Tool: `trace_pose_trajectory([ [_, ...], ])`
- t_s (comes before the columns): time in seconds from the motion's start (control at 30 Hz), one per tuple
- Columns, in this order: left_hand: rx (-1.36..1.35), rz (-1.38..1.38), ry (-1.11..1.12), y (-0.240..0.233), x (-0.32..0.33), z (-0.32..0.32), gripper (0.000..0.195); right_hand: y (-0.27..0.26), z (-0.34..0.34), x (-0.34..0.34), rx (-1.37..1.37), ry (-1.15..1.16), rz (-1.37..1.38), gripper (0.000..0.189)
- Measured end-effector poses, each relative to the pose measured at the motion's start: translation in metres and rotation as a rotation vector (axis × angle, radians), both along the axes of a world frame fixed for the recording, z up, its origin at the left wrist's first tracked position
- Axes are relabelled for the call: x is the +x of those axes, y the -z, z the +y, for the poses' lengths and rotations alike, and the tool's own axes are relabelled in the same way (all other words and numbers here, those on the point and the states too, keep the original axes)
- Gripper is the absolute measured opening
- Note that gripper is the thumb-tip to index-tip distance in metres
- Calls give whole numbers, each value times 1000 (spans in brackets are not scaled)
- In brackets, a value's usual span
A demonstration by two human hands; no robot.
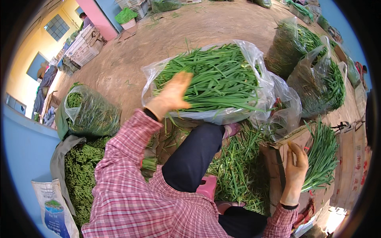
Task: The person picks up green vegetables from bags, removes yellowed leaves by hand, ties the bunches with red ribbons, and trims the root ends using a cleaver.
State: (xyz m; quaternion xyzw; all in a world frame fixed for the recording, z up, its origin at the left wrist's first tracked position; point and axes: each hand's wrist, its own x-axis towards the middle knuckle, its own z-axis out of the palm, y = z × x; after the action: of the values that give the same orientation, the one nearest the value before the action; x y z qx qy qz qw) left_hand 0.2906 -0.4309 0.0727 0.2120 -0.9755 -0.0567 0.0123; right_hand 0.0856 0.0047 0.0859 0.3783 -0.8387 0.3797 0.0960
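Observation:
My left hand (pixel 172 94) has its fingers spread over the near left side of a heap of long green leaves, likely garlic chives (pixel 217 76). The heap fills a clear plastic bag (pixel 250 56) whose mouth is folded wide. To the right, my right hand (pixel 296 162) is raised with bent fingers apart, and nothing shows in it. Just beyond it, a bundle of similar green leaves (pixel 323 154) lies on a cardboard box (pixel 272 169). A bit of red shows at the bundle's edge. Whether my left fingers touch the leaves is unclear.
Loose leaves (pixel 238 166) cover the floor by my legs and a pink stool (pixel 207 187). Filled bags stand at right (pixel 317 83) and left (pixel 92 110). Green bunches (pixel 80 178) are stacked at my left. A person (pixel 86 21) is far behind white crates (pixel 84 46).

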Motion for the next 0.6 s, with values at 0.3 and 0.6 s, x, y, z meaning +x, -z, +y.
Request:
trace_pose_trajectory([
  [0.3, 285, -255, -378, 38, 81, -70, 111, 24, -172, 38, -8, -416, 29, 25],
  [0.6, 3, -174, -253, 16, 88, -59, 38, 32, -361, 129, 143, -729, 222, 72],
])
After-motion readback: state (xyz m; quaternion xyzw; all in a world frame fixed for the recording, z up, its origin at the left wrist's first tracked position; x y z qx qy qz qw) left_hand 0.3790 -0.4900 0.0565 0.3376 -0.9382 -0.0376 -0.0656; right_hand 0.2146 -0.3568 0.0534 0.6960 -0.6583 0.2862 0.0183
